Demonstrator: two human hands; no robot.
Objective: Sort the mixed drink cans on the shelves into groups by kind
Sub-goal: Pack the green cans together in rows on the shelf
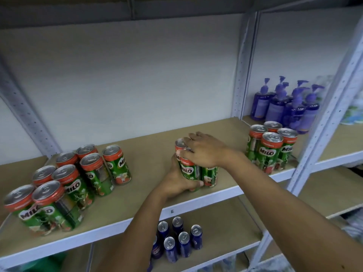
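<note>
A small cluster of green Milo cans (pixel 187 169) stands near the front edge of the wooden shelf (pixel 149 154), in the middle. My left hand (pixel 176 179) wraps around the cluster's left side and base. My right hand (pixel 206 149) lies over the can tops, fingers curled around them. A large group of Milo cans (pixel 72 179) stands at the shelf's left end. Another group of Milo cans (pixel 272 148) stands in the bay to the right. Slim blue cans (pixel 177 238) stand together on the shelf below.
Purple pump bottles (pixel 286 105) stand behind the right Milo group. Grey perforated uprights (pixel 240 75) divide the bays, and another upright (pixel 324 118) rises at the right. The upper shelf's underside (pixel 137 8) runs overhead. Pale packets (pixel 353 112) lie at the far right.
</note>
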